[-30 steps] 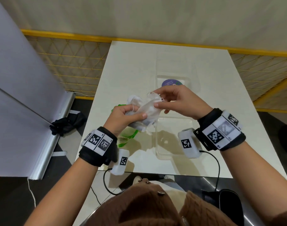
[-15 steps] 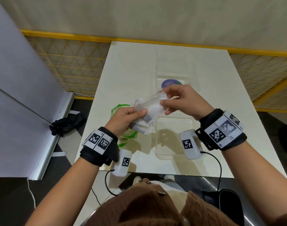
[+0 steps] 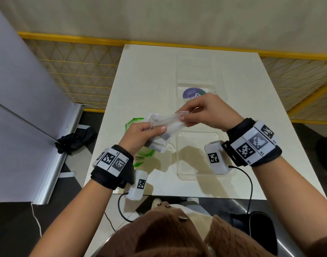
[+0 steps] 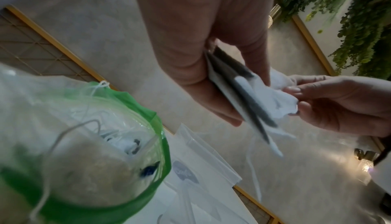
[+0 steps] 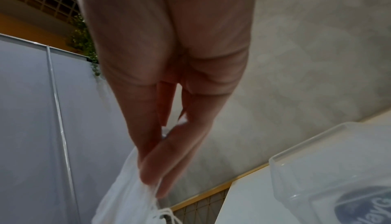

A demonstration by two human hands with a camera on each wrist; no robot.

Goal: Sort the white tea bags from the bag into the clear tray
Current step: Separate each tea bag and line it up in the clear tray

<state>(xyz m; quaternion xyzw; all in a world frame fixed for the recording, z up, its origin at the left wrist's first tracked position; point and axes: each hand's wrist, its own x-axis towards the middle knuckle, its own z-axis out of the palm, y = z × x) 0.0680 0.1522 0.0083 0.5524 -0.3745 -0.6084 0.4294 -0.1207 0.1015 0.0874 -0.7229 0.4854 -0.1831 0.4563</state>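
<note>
Above the white table (image 3: 149, 75), beside the clear tray (image 3: 196, 175), the left hand (image 3: 140, 134) clasps a bunch of white tea bags (image 3: 170, 125); the right hand (image 3: 205, 114) pinches 1 bag's end, thumb against fingers.

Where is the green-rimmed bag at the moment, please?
In the head view, the green-rimmed bag lies on the white table, left of the clear tray, partly hidden beneath the left hand.

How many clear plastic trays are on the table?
2. One clear tray sits nearer; a second tray, with a purple sticker, sits behind it. Others may go unseen.
</note>
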